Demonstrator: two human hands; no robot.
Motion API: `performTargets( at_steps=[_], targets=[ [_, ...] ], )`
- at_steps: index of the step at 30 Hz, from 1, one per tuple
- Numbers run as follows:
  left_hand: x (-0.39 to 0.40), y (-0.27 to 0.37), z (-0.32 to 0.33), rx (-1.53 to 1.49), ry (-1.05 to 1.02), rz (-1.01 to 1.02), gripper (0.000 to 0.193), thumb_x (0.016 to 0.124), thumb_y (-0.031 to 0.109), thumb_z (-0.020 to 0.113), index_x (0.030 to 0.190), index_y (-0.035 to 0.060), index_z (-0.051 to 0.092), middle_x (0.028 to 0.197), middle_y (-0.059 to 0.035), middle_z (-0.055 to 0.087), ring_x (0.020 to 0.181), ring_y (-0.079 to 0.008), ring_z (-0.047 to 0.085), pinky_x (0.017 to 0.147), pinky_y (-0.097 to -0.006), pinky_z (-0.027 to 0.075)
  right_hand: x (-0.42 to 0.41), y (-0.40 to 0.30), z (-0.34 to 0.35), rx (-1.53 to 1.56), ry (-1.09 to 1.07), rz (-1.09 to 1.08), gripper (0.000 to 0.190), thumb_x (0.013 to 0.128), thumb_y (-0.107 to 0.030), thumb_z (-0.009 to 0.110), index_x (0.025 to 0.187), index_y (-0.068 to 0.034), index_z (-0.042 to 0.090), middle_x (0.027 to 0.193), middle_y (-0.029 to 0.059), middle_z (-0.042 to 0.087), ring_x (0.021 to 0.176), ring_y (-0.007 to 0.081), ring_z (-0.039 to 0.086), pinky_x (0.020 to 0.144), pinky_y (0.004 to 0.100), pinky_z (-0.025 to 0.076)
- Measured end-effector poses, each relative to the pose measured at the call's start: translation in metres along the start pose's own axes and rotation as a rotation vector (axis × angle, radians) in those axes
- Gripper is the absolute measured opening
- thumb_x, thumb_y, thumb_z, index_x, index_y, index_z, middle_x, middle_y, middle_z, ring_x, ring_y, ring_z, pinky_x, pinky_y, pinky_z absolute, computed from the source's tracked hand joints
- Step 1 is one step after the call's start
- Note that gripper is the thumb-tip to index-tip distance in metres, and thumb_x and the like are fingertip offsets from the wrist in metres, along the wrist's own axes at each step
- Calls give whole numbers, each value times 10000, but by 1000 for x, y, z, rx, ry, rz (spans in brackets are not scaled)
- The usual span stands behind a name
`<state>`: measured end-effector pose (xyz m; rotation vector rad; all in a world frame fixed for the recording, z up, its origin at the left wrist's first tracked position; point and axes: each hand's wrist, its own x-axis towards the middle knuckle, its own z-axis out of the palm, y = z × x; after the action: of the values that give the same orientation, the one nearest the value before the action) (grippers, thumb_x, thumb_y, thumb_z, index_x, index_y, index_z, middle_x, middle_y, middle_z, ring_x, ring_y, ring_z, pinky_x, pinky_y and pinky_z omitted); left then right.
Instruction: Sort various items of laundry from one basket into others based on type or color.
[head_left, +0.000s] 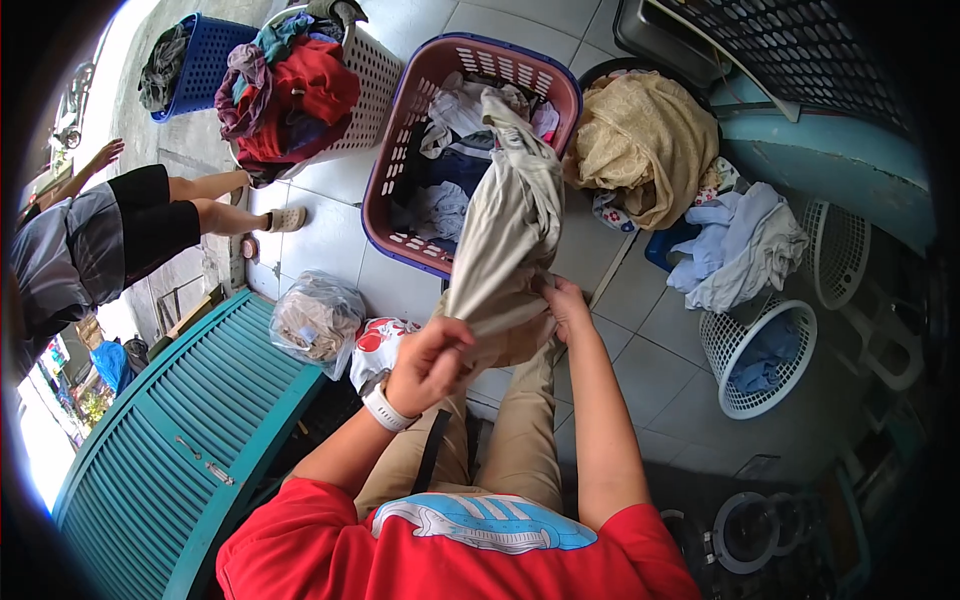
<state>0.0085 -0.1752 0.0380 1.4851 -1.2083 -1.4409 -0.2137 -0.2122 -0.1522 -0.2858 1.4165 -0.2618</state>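
Observation:
Between my two hands hangs a beige cloth garment (517, 217), stretched and twisted, its far end lying over the pink laundry basket (386, 184). My left hand (431, 364) grips its near left edge, a white watch band (386, 409) around the wrist. On the right, my right hand (568, 307) pinches the garment's other edge. White, grey and dark clothes (439, 210) lie inside the basket, partly covered by the garment. Which garment it is, I cannot tell.
A white basket (375, 82) overflows with red and purple clothes. Beige fabric (645, 142) heaps at right, near pale blue clothes (742, 240) and a tipped white basket (769, 360). A bagged bundle (315, 322) sits by a teal louvred door (202, 427). Another person (112, 232) stands left.

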Motion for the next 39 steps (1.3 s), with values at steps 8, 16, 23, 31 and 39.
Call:
performTargets(
  at_steps=[8,16,23,31,39],
  targets=[
    [-17,-63,-4,93,-83,-730,327,907,78,528,1231,54,567,710,-87,639,618,-140,638,556,-313,509,-54,-5,-32,367,-261,-359,291,951,-196,582,1226,-105,618,1318,78,554,1249,228,496,1073,376,331],
    [8,-78,50,-326,-1155,-612,252,980,155,531,1172,14,612,822,-34,679,728,-93,630,700,-249,522,-126,72,-112,599,-149,382,865,873,-684,444,1416,-13,386,1422,121,471,1267,290,492,1070,467,392],
    [181,-185,16,690,-52,-141,204,822,236,669,990,124,699,835,-144,681,754,-336,668,675,-433,533,-244,100,-214,635,6,-78,683,585,-56,836,1208,38,571,1130,124,653,1051,285,632,934,424,500],
    [305,-228,0,1193,-72,-286,739,814,-10,510,1475,217,271,1510,-93,339,1244,-398,498,974,-472,476,-474,21,-371,486,609,-1055,531,818,-339,626,1283,-91,559,1347,133,539,1212,314,535,1043,413,421],
    [278,-253,-5,1277,-70,-308,268,867,209,597,1113,102,603,1128,-147,626,1020,-371,623,847,-465,520,-470,18,-453,492,1409,-786,666,824,-444,626,1382,-127,445,1434,183,411,1300,347,427,1025,577,367]
  ],
)
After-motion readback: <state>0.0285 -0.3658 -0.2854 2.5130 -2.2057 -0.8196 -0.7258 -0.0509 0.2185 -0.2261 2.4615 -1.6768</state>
